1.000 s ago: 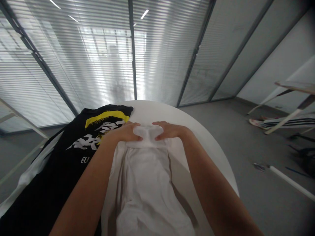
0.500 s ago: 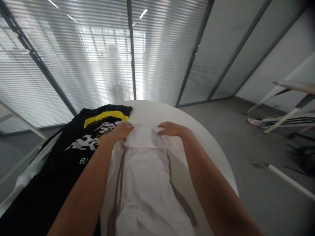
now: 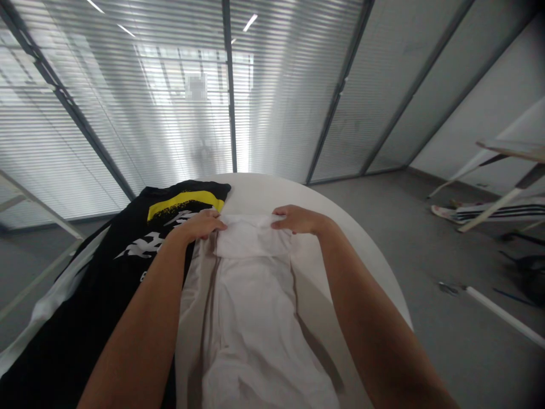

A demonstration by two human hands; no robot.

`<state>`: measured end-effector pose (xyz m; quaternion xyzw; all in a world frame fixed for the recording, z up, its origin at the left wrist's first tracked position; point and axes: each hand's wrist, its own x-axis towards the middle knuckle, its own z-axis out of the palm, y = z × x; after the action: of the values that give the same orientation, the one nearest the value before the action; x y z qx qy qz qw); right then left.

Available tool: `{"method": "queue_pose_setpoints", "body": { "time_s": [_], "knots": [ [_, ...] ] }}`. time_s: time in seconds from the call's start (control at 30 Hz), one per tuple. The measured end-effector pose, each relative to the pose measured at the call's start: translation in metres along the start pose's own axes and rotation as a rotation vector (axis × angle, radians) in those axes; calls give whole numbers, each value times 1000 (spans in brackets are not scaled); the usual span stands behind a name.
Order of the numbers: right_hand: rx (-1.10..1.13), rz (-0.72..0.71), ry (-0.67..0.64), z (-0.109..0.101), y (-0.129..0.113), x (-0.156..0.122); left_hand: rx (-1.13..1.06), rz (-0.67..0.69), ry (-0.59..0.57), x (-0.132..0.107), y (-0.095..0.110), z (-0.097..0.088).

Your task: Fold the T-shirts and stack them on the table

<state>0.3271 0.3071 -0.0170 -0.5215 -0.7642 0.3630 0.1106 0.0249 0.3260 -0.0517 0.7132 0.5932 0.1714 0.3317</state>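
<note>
Both hands lie open and flat, the left hand point(image 3: 196, 226) and right hand point(image 3: 298, 220) with fingertips on opposite top corners of a folded white garment point(image 3: 251, 307). It lies between them on a round white table point(image 3: 264, 193), just beside a black printed T-shirt point(image 3: 102, 272).

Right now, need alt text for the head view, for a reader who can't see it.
First-person view: the left hand and right hand rest on the folded top edge of a white garment on a round white table. A black shirt with yellow and white print lies beside it, with slatted blinds beyond.
</note>
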Motion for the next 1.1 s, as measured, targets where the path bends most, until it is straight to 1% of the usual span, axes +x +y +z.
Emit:
{"method": "queue_pose_setpoints", "body": {
  "time_s": [0.07,0.13,0.27,0.37,0.6,0.67,0.77,0.93,1.03,1.1],
  "knots": [
    [86,30,15,0,-4,-1,-191,-60,-17,-7,9,-2],
    [160,51,77,0,-7,-1,-337,-87,-11,-12,20,-3],
    [250,89,260,-1,-9,0,-558,-60,95,-15,35,-1],
    [331,55,322,0,-8,2,-702,15,147,-12,35,2],
    [535,-39,307,4,1,7,-946,113,177,-3,22,4],
    [548,-70,289,4,4,7,-967,139,181,-3,20,3],
    [490,-122,241,3,7,5,-932,162,167,-5,17,2],
    [312,-174,149,-1,8,1,-774,199,125,-8,10,2],
    [271,-191,86,-3,6,-1,-651,242,101,-8,9,0],
    [247,-177,58,-3,4,-3,-579,254,91,-9,10,-1]
  ]
}}
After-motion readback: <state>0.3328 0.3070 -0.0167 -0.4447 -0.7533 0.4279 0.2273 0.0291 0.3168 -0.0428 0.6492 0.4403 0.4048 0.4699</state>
